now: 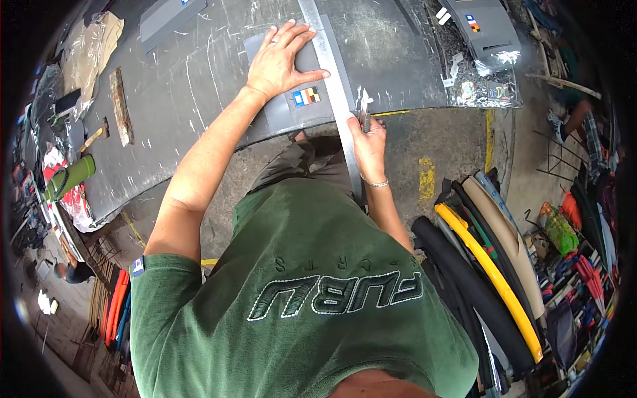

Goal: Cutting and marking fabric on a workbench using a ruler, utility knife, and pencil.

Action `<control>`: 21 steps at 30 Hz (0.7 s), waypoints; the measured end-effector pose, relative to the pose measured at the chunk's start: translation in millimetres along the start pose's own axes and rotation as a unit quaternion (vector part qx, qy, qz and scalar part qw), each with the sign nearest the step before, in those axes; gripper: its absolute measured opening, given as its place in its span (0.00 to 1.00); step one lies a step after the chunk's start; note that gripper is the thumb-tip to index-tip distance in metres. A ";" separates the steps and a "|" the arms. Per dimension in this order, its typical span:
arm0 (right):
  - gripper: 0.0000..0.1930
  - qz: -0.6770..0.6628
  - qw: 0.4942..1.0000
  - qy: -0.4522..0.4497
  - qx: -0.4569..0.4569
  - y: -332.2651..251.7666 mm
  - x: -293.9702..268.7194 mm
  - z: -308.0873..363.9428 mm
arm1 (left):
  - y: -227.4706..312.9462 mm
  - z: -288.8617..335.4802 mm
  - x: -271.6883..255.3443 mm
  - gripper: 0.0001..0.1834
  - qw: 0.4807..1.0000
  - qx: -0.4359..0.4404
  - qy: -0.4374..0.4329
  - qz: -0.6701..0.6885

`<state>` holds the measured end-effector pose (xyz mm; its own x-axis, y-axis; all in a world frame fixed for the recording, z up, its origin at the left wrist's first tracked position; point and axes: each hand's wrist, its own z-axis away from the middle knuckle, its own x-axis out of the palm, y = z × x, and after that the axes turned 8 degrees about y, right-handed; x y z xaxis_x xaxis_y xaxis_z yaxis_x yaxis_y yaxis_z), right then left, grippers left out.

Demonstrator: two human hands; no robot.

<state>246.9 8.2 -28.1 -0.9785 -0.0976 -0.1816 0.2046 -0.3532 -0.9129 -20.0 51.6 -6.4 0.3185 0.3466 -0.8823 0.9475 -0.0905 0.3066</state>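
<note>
My left hand (284, 63) lies spread on a grey sheet (279, 116) on the dark worktable, its thumb reaching the edge of a long metal straightedge (333, 73). Below that hand, the sheet carries a small patch of coloured flags (306, 97). The straightedge runs across the sheet and past the table's near edge. My right hand (369, 142) is closed around a utility knife (365, 113), which points away from me just right of the straightedge. Its fingers are partly hidden, and I cannot tell whether the blade touches the sheet.
On the table's left lie a hammer (95, 135), a rough wooden strip (121, 106) and a green roll (73, 177). Another grey piece with a flag patch (488, 36) sits at far right. Rolls of material, one yellow (491, 282), stand at my right. Other people are at both sides.
</note>
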 end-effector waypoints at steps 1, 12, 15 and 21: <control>0.11 0.001 1.000 0.001 0.001 -3.2 -1.0 0.9 | 0.4 0.1 -0.1 0.50 1.000 0.002 0.005 0.001; 0.23 0.304 0.886 0.064 -0.346 -88.8 -23.0 -70.8 | 1.8 -10.4 -12.1 0.53 0.998 0.040 -0.029 -0.050; 0.24 0.343 0.843 0.083 -0.406 -91.8 -15.1 -104.7 | 9.5 -14.7 -12.8 0.48 0.996 0.026 -0.059 -0.067; 0.28 0.411 0.813 0.073 -0.407 -105.4 0.5 -113.4 | -8.9 1.5 -11.8 0.45 0.958 0.041 0.174 0.224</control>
<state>222.0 150.9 26.7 -0.5244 0.1422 -0.8395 0.7644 0.5130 -0.3905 -32.2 46.9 0.7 0.6786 0.5445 -0.4930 0.7218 -0.3701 0.5848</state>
